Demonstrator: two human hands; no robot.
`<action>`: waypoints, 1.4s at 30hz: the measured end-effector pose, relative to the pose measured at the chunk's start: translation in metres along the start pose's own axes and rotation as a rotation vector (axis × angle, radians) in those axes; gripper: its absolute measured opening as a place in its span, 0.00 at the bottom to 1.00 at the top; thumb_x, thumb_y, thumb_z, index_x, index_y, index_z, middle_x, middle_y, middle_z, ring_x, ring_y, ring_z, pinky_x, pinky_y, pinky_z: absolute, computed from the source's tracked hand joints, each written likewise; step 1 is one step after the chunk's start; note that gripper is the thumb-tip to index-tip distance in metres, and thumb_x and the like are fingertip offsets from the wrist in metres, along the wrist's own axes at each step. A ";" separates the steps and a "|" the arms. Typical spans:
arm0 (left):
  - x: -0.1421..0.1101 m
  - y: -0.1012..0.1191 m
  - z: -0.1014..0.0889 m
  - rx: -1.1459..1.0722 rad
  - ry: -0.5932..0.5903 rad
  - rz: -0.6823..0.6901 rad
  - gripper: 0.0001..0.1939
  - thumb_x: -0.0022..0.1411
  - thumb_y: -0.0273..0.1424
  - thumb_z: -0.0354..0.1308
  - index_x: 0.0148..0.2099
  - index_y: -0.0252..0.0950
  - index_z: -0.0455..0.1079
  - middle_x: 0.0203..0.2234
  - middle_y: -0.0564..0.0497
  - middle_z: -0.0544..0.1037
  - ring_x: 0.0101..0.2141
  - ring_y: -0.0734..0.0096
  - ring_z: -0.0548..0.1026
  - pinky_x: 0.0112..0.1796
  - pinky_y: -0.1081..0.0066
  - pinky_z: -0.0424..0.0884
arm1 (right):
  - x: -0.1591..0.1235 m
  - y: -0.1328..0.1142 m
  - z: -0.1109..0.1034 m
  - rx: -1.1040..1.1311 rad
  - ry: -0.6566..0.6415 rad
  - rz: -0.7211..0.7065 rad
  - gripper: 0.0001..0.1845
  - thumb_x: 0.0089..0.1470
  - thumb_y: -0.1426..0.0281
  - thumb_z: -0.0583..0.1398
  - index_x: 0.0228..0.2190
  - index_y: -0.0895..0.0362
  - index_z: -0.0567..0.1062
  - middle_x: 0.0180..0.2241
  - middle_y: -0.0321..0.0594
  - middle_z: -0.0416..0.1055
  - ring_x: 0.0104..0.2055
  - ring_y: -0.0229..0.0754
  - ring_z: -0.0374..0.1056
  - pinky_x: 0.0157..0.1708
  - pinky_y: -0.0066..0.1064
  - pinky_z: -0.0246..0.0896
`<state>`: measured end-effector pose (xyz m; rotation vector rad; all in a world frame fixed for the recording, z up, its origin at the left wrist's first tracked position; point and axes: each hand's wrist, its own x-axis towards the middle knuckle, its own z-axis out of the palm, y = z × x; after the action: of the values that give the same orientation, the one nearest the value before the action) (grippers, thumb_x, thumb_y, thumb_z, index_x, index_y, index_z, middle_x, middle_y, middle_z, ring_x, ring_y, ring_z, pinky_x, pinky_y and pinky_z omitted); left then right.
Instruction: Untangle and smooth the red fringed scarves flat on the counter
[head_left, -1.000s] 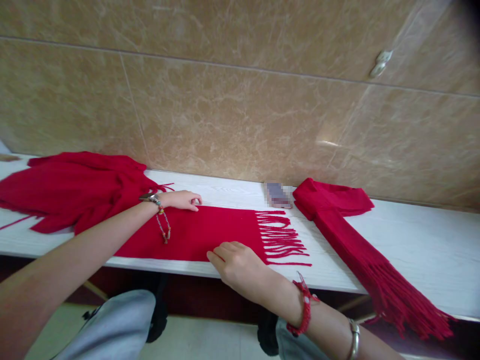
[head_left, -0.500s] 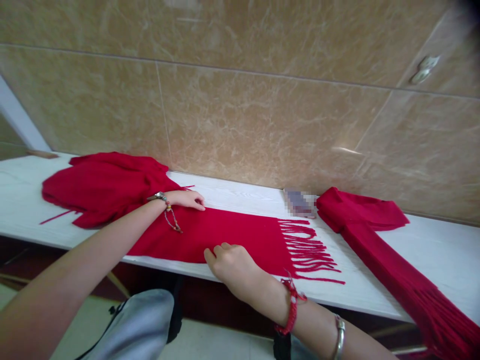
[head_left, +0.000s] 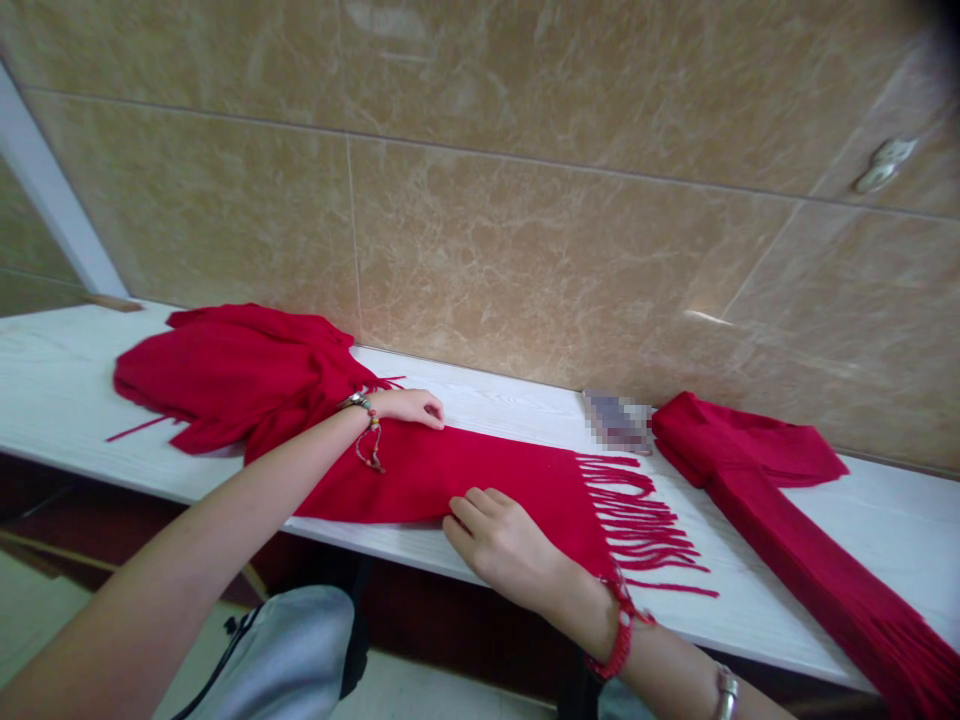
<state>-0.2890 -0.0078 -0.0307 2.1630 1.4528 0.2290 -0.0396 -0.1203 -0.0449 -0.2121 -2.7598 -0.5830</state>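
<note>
A red scarf (head_left: pixel 517 480) lies lengthwise along the white bench top, its fringe (head_left: pixel 652 530) spread to the right. My left hand (head_left: pixel 412 406) rests at the scarf's far edge with fingers curled and pinched on it. At the near edge is my right hand (head_left: pixel 506 550), its fingers bent over the cloth and gripping it; the fingertips are partly hidden. To the left, the scarf runs into a loose heap of red cloth (head_left: pixel 232 370), and I cannot tell whether that is the same piece.
Another red scarf (head_left: pixel 780 515), folded narrow, hangs over the front edge at right. Between the two lies a blurred flat object (head_left: pixel 616 420), like a phone. The white bench top (head_left: pixel 885 530) meets a tan tiled wall (head_left: pixel 525 260). My knee (head_left: pixel 285 650) is below.
The view has swung slightly left, so everything sits further right. The scarf's near edge has drawn in a little by my right hand. Both hands stay on the scarf.
</note>
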 end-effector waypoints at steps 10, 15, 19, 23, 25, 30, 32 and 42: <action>0.002 -0.004 0.003 -0.112 0.056 -0.019 0.10 0.49 0.34 0.57 0.32 0.32 0.72 0.28 0.50 0.76 0.31 0.70 0.70 0.34 0.76 0.62 | 0.012 -0.015 -0.003 -0.036 0.018 0.171 0.05 0.52 0.79 0.54 0.28 0.60 0.67 0.25 0.39 0.66 0.27 0.41 0.61 0.24 0.32 0.53; 0.001 -0.002 0.006 -0.219 0.162 -0.017 0.14 0.48 0.38 0.56 0.33 0.32 0.71 0.31 0.49 0.76 0.35 0.68 0.70 0.37 0.73 0.62 | 0.008 -0.011 -0.010 -0.048 -0.005 0.235 0.07 0.51 0.81 0.54 0.25 0.58 0.65 0.24 0.39 0.67 0.26 0.41 0.63 0.21 0.30 0.52; 0.005 0.017 0.000 -0.391 0.320 0.018 0.18 0.47 0.41 0.57 0.35 0.31 0.70 0.33 0.49 0.75 0.36 0.67 0.70 0.39 0.70 0.62 | -0.003 -0.001 -0.024 -0.099 0.045 0.306 0.07 0.53 0.80 0.53 0.27 0.58 0.65 0.24 0.38 0.67 0.25 0.39 0.63 0.21 0.29 0.51; 0.021 0.057 -0.011 -0.524 0.382 0.048 0.20 0.47 0.41 0.59 0.39 0.32 0.70 0.33 0.49 0.75 0.35 0.69 0.71 0.39 0.70 0.63 | -0.027 0.015 -0.048 -0.177 0.086 0.405 0.06 0.52 0.80 0.53 0.28 0.57 0.65 0.23 0.37 0.66 0.24 0.38 0.62 0.21 0.28 0.49; 0.034 0.081 -0.016 -0.594 0.380 0.066 0.19 0.45 0.39 0.61 0.38 0.32 0.71 0.32 0.50 0.76 0.33 0.70 0.71 0.38 0.70 0.63 | -0.045 0.023 -0.060 -0.221 0.079 0.458 0.08 0.51 0.81 0.53 0.30 0.57 0.66 0.23 0.37 0.65 0.24 0.37 0.62 0.20 0.28 0.49; 0.080 0.145 -0.009 -0.644 0.287 0.143 0.14 0.47 0.33 0.60 0.38 0.34 0.73 0.32 0.50 0.77 0.32 0.71 0.72 0.37 0.71 0.65 | -0.103 0.042 -0.079 -0.322 0.001 0.545 0.18 0.51 0.82 0.50 0.43 0.58 0.67 0.23 0.38 0.67 0.22 0.37 0.63 0.19 0.27 0.49; 0.103 0.166 0.003 -0.615 0.242 0.155 0.12 0.48 0.30 0.58 0.37 0.34 0.74 0.32 0.50 0.77 0.33 0.71 0.72 0.37 0.72 0.66 | -0.126 0.048 -0.080 -0.334 -0.054 0.575 0.21 0.50 0.82 0.51 0.46 0.57 0.66 0.24 0.39 0.68 0.22 0.37 0.64 0.19 0.27 0.51; 0.182 0.191 0.069 -0.461 0.144 0.045 0.08 0.40 0.23 0.55 0.25 0.33 0.74 0.21 0.53 0.76 0.27 0.71 0.71 0.30 0.75 0.65 | -0.190 0.068 -0.041 -0.178 -0.245 0.716 0.18 0.51 0.80 0.51 0.44 0.57 0.68 0.28 0.41 0.70 0.29 0.39 0.68 0.21 0.24 0.58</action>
<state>-0.0304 0.0784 -0.0194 1.8307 1.2737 0.6777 0.1637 -0.0910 -0.0471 -1.3141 -2.5722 -0.6194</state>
